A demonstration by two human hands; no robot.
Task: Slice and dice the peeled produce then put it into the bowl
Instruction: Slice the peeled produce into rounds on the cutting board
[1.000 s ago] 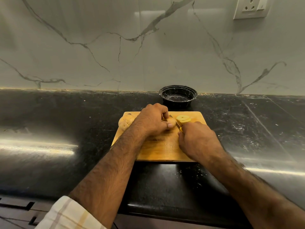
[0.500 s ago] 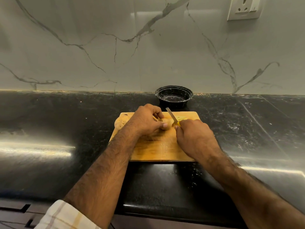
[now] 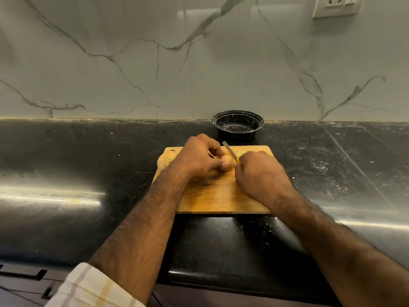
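Nearest the camera, two bare forearms reach out over the dark bench [image 3: 66,218], a checked sleeve [image 3: 88,286] rolled back on the left arm. They meet over a wooden cutting board [image 3: 221,196] laid square to the bench edge, its near half bare.

The left hand [image 3: 199,158] has its grip closed around a peeled potato [image 3: 228,161], fingers curled over the top and the thumb pressing the near side, likely to pin the round piece so it cannot roll while keeping the fingertips tucked back from the edge. The right hand [image 3: 259,171] has its grip closed around the yellow handle of a knife [image 3: 230,150], whose blade angles up and away just beside the potato's right end, apparently lifted for the next slice.

Just beyond the right hand a pale cut slice [image 3: 241,153] lies on the board, partly hidden by the knuckles. At the board's far left corner a second potato [image 3: 164,160] waits, clear of the cutting.

Past the board, against the marble backsplash [image 3: 199,63], stands a black bowl [image 3: 238,119], holding no pieces yet, near enough for the cut pieces. Slicing seems to be at an early stage.
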